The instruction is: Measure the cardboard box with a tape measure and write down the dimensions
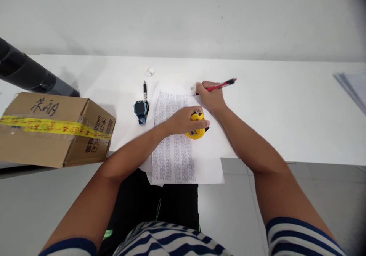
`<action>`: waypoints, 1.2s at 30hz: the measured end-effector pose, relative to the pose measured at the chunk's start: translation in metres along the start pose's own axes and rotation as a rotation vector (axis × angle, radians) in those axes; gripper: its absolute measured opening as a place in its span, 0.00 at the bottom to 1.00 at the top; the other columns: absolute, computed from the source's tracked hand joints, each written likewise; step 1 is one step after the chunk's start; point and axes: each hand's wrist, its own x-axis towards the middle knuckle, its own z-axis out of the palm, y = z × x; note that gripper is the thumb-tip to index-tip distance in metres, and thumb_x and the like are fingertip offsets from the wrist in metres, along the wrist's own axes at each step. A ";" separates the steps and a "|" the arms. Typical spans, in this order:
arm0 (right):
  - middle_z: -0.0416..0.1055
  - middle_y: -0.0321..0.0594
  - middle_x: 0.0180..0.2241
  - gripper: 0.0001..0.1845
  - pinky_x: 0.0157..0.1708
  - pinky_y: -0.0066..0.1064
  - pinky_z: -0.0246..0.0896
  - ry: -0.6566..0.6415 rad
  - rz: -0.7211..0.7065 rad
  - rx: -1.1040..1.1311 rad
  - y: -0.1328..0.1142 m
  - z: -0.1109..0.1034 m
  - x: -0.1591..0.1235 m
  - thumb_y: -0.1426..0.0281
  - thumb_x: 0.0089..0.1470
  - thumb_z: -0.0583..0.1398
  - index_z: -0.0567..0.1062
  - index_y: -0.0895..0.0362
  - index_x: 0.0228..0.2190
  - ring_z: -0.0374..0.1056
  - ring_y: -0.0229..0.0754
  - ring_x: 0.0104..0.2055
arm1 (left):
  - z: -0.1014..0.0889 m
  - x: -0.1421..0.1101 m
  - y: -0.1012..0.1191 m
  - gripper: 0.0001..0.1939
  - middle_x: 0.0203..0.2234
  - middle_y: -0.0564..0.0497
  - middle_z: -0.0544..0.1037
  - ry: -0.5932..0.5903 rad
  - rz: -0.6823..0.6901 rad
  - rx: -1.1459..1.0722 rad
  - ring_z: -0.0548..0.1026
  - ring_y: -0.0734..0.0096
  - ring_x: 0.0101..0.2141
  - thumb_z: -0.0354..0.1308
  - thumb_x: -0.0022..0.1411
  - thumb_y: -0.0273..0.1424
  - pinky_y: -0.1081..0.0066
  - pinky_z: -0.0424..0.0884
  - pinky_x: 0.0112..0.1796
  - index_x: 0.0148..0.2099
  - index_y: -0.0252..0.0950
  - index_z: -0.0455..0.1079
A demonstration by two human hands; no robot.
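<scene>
A sheet of paper (207,164) with columns of handwriting lies on the white table, its near end hanging over the front edge. My left hand (184,120) is closed around a yellow tape measure (197,134), held over the middle of the sheet. At the sheet's far right part, my right hand (211,95) grips a red and black pen (219,86), its tip side down by the paper and its black end pointing right. The exact contact of the tip with the paper is hard to make out.
Left of the sheet lie a smartwatch (140,109), a black pen (145,90) and a small white round object (149,71). A taped cardboard box (42,141) and a dark cylinder (31,73) stand farther left. More papers (354,88) lie at the far right; a wall rises behind.
</scene>
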 end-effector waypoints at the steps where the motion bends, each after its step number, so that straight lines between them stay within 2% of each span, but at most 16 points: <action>1: 0.65 0.32 0.21 0.19 0.35 0.34 0.63 0.022 -0.034 -0.062 -0.001 0.001 0.000 0.61 0.60 0.57 0.68 0.54 0.20 0.63 0.38 0.28 | 0.000 -0.001 -0.001 0.16 0.24 0.55 0.69 0.004 -0.009 0.008 0.67 0.77 0.25 0.62 0.56 0.43 0.73 0.64 0.27 0.31 0.37 0.63; 3: 0.70 0.36 0.25 0.19 0.39 0.36 0.64 0.074 -0.118 -0.195 0.000 0.004 0.000 0.57 0.61 0.56 0.72 0.54 0.24 0.66 0.40 0.31 | -0.002 -0.001 -0.003 0.16 0.25 0.55 0.70 0.012 -0.035 0.014 0.67 0.76 0.25 0.62 0.55 0.44 0.73 0.65 0.27 0.31 0.37 0.64; 6: 0.73 0.45 0.40 0.15 0.45 0.37 0.65 0.074 -0.293 -0.243 0.005 0.011 0.001 0.58 0.61 0.57 0.77 0.55 0.39 0.70 0.45 0.43 | -0.005 -0.002 -0.007 0.18 0.24 0.55 0.70 0.017 -0.061 0.003 0.68 0.75 0.26 0.63 0.54 0.45 0.72 0.65 0.28 0.32 0.37 0.64; 9: 0.70 0.47 0.44 0.17 0.42 0.36 0.67 0.088 -0.300 -0.327 0.007 0.018 0.000 0.62 0.62 0.54 0.77 0.54 0.45 0.70 0.46 0.43 | -0.005 -0.008 -0.010 0.20 0.25 0.55 0.70 0.085 -0.036 0.071 0.69 0.73 0.27 0.64 0.52 0.46 0.72 0.65 0.29 0.32 0.37 0.64; 14: 0.73 0.38 0.38 0.15 0.33 0.30 0.66 0.037 -0.450 -0.395 -0.008 0.029 0.000 0.73 0.57 0.53 0.80 0.50 0.36 0.70 0.40 0.34 | -0.008 -0.016 -0.018 0.21 0.24 0.56 0.71 0.172 0.025 0.295 0.69 0.70 0.28 0.66 0.51 0.48 0.70 0.65 0.30 0.32 0.38 0.64; 17: 0.74 0.37 0.36 0.14 0.35 0.29 0.66 -0.129 -0.403 -0.524 -0.027 0.030 0.001 0.74 0.56 0.56 0.81 0.50 0.37 0.70 0.40 0.36 | -0.003 -0.019 -0.013 0.20 0.26 0.53 0.72 0.316 0.050 0.452 0.70 0.67 0.30 0.62 0.54 0.49 0.67 0.66 0.34 0.30 0.39 0.63; 19: 0.75 0.39 0.37 0.18 0.40 0.32 0.65 -0.155 -0.375 -0.528 -0.042 0.026 -0.001 0.76 0.54 0.57 0.80 0.51 0.44 0.69 0.42 0.38 | 0.004 -0.029 -0.003 0.19 0.29 0.50 0.74 0.428 0.117 0.515 0.71 0.64 0.34 0.63 0.53 0.48 0.64 0.68 0.40 0.31 0.38 0.64; 21: 0.74 0.46 0.42 0.24 0.44 0.37 0.65 -0.123 -0.331 -0.514 -0.059 0.023 -0.010 0.76 0.56 0.54 0.75 0.54 0.54 0.69 0.44 0.39 | 0.007 -0.049 0.012 0.18 0.31 0.49 0.75 0.524 0.198 0.404 0.72 0.64 0.35 0.61 0.55 0.48 0.63 0.69 0.42 0.33 0.39 0.66; 23: 0.73 0.51 0.45 0.26 0.44 0.41 0.66 0.068 -0.259 -0.322 -0.082 0.020 -0.032 0.70 0.61 0.52 0.67 0.58 0.60 0.70 0.46 0.40 | 0.007 -0.078 0.032 0.19 0.33 0.48 0.75 0.627 0.349 0.190 0.73 0.65 0.34 0.60 0.56 0.50 0.64 0.70 0.41 0.36 0.39 0.69; 24: 0.72 0.51 0.46 0.27 0.43 0.41 0.67 0.198 -0.224 -0.141 -0.096 0.019 -0.049 0.65 0.63 0.51 0.63 0.57 0.62 0.70 0.46 0.40 | 0.007 -0.096 0.044 0.20 0.33 0.48 0.75 0.685 0.439 0.064 0.74 0.66 0.34 0.59 0.57 0.51 0.65 0.71 0.40 0.37 0.39 0.69; 25: 0.72 0.49 0.46 0.29 0.42 0.41 0.68 0.244 -0.224 0.070 -0.110 0.020 -0.071 0.59 0.65 0.50 0.60 0.54 0.63 0.71 0.46 0.40 | 0.006 -0.115 0.055 0.22 0.33 0.48 0.75 0.758 0.523 -0.063 0.74 0.66 0.33 0.58 0.57 0.53 0.65 0.72 0.38 0.37 0.38 0.69; 27: 0.73 0.47 0.48 0.30 0.41 0.42 0.70 0.075 -0.334 0.406 -0.137 0.026 -0.122 0.49 0.65 0.46 0.60 0.48 0.62 0.73 0.48 0.45 | 0.008 -0.151 0.077 0.24 0.31 0.48 0.75 0.911 0.602 -0.304 0.74 0.66 0.31 0.54 0.59 0.56 0.67 0.71 0.33 0.37 0.38 0.68; 29: 0.67 0.49 0.58 0.38 0.50 0.47 0.68 -0.102 -0.423 0.510 -0.158 0.043 -0.174 0.43 0.58 0.54 0.56 0.44 0.64 0.68 0.53 0.57 | 0.011 -0.181 0.092 0.25 0.31 0.48 0.76 0.959 0.578 -0.470 0.75 0.66 0.32 0.48 0.64 0.56 0.67 0.72 0.33 0.37 0.38 0.68; 30: 0.64 0.50 0.61 0.42 0.54 0.48 0.66 -0.139 -0.414 0.493 -0.167 0.055 -0.196 0.44 0.55 0.60 0.55 0.44 0.65 0.65 0.54 0.61 | 0.012 -0.193 0.097 0.25 0.32 0.47 0.76 0.951 0.545 -0.512 0.75 0.65 0.34 0.46 0.65 0.54 0.67 0.72 0.35 0.37 0.38 0.68; 32: 0.66 0.51 0.59 0.45 0.56 0.47 0.65 -0.118 -0.347 0.503 -0.182 0.083 -0.226 0.47 0.50 0.66 0.58 0.47 0.63 0.66 0.54 0.60 | 0.013 -0.213 0.102 0.22 0.39 0.46 0.78 0.922 0.469 -0.525 0.76 0.64 0.41 0.48 0.66 0.51 0.67 0.73 0.40 0.37 0.38 0.70; 36: 0.75 0.46 0.45 0.27 0.48 0.43 0.71 0.000 -0.169 0.561 -0.205 0.128 -0.243 0.49 0.55 0.63 0.68 0.52 0.50 0.73 0.50 0.47 | 0.005 -0.244 0.103 0.15 0.54 0.47 0.75 0.902 0.338 -0.499 0.74 0.63 0.49 0.58 0.61 0.44 0.68 0.71 0.45 0.40 0.39 0.73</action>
